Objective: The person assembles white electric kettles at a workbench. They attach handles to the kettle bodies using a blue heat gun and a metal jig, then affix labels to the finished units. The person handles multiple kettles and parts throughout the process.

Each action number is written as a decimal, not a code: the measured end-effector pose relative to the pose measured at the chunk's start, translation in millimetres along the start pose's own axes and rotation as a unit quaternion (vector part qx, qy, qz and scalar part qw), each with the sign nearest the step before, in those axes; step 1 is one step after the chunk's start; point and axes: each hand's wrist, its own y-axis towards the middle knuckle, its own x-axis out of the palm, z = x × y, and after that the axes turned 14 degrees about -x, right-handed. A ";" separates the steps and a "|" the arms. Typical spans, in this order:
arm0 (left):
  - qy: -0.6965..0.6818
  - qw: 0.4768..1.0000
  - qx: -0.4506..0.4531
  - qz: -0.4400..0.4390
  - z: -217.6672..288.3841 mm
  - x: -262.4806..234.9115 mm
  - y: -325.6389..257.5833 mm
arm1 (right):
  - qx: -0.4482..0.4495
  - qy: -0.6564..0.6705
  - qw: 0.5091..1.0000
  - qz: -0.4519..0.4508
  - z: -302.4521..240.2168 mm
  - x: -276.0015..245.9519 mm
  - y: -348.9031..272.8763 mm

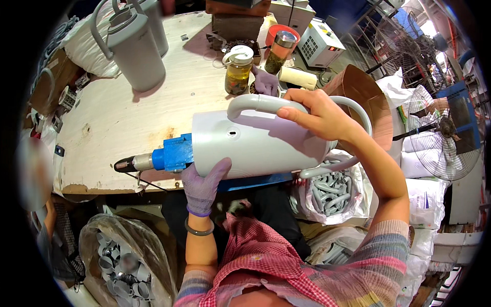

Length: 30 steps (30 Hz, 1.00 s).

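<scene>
Closest to the head camera is a red checked apron (250, 256). Past it, a big pale gray jug (250, 148) lies on its side above the near edge of the counter (107, 117). Its wide end meets a blue block (178, 152), but I cannot tell how far the block goes in.

The bare right hand (319, 113) has its grip curled around the gray side handle (250, 103). The gloved left hand (203, 189) has its thumb on the jug's wide end. Its other fingers are mostly hidden, so I cannot tell how tight that grip is.

The jug is round, so I think it could roll or slip off the block if either hand went loose. Then it might drop into the bag of gray parts (332, 192). A wide swing could bump the glass jar (239, 74) just behind and spill it. Fingers close to the block might get pinched.
</scene>
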 end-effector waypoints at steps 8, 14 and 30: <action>0.020 0.999 0.036 -0.002 -16.9 4.2 -17.2 | -0.081 -0.049 0.989 -0.115 -14.1 -6.6 13.6; 0.064 0.969 0.181 0.154 -3.0 -20.5 -31.8 | -0.052 -0.201 0.972 -0.111 -39.7 19.4 45.5; 0.296 0.944 0.132 0.059 -23.7 -49.8 -10.8 | -0.025 -0.218 0.973 -0.072 -43.5 18.2 38.7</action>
